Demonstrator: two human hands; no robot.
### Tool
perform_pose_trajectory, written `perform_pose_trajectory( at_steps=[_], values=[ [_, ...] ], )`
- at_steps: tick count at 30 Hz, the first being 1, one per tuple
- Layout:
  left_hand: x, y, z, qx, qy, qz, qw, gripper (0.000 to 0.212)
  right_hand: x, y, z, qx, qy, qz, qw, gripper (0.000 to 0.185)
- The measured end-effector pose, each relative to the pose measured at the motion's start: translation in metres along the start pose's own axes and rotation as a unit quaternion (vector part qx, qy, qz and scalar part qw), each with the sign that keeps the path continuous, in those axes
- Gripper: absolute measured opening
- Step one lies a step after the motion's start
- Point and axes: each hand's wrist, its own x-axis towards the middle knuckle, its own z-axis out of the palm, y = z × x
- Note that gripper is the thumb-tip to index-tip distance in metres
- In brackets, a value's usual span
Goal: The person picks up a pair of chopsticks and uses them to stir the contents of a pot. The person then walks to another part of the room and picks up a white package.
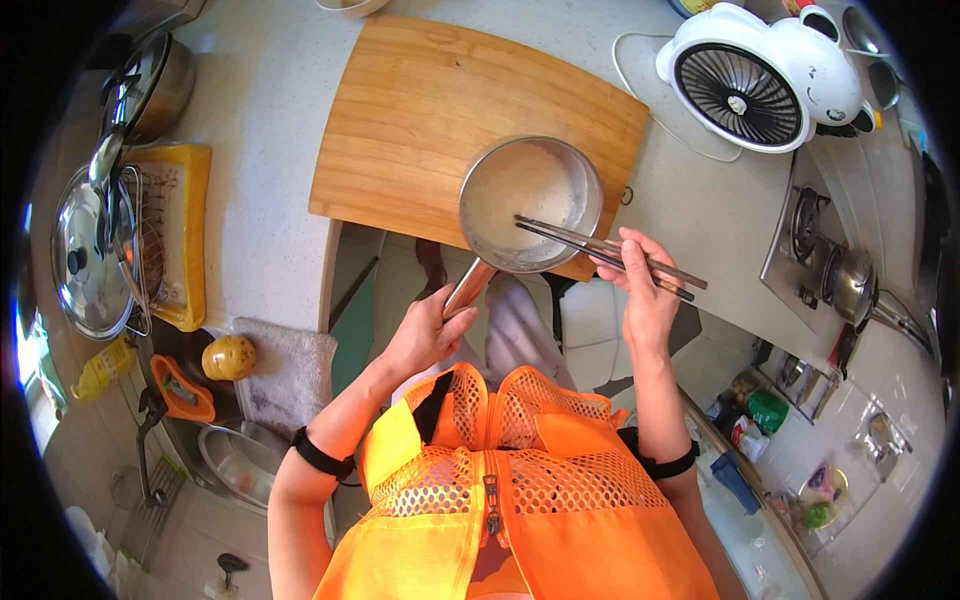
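Observation:
My left hand (pixel 429 332) grips the wooden handle (pixel 471 286) of a small metal saucepan (pixel 469 176). The pan appears over the near edge of a wooden cutting board (pixel 420 112); whether it rests on the board I cannot tell. Inside the pan is a pale, creamy liquid (pixel 525 184) with some froth at its side. In my right hand (pixel 646 289) is a pair of dark chopsticks (pixel 577 241), with their tips down in the liquid. Their thick ends stick out to the right past my fingers.
A white fan (pixel 739 97) with a cord stands at the back right. Farther right, another saucepan (pixel 851 277) sits at a gas stove (pixel 787 247). On the left are a lidded pot (pixel 161 90), a glass lid (pixel 94 255), a yellow-rimmed tray (pixel 193 232) and a grey towel (pixel 289 371) by the sink.

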Motion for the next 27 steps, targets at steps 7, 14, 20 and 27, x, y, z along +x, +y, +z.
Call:
perform_pose_trajectory(
  at_steps=[7, 14, 20, 27],
  values=[
    [0.0, 0.003, 0.0, -0.007, -0.003, -0.011, 1.0, 0.028, -0.002, 0.005, -0.001, 0.026, 0.001, 0.022, 0.999, 0.025],
    [0.001, 0.003, -0.001, 0.005, 0.003, 0.006, 1.0, 0.029, -0.011, 0.0, -0.007, 0.011, -0.007, 0.026, 1.0, 0.023],
    [0.0, 0.002, -0.001, 0.009, 0.005, -0.005, 1.0, 0.028, -0.045, -0.05, -0.003, -0.304, -0.199, -0.37, 0.855, 0.02],
    [0.0, 0.002, -0.001, 0.046, 0.007, 0.007, 0.999, 0.027, -0.061, -0.062, 0.014, -0.4, -0.272, -0.473, 0.736, 0.027]
  ],
)
